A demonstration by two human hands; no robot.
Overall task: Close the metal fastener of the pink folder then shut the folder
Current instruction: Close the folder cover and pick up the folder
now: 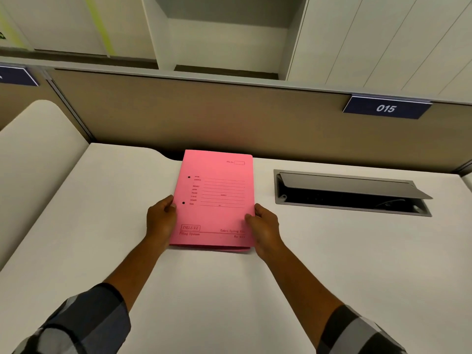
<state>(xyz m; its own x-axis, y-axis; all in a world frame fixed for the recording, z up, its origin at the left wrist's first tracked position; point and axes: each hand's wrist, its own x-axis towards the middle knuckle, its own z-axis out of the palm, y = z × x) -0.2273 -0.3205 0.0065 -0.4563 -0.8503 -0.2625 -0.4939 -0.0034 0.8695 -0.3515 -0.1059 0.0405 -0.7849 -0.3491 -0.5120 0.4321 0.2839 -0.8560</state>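
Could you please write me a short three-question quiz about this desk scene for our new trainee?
1. True or false: the pink folder lies shut on the desk.
2. Which holds the folder's right edge? A) left hand B) right hand
3. Fill in: the cable box lid is ____.

Key: 1 true; 2 B; 3 open.

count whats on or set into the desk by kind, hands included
pink folder: 1
hands, left hand and right hand: 2
cable box with its flap raised: 1
total: 4
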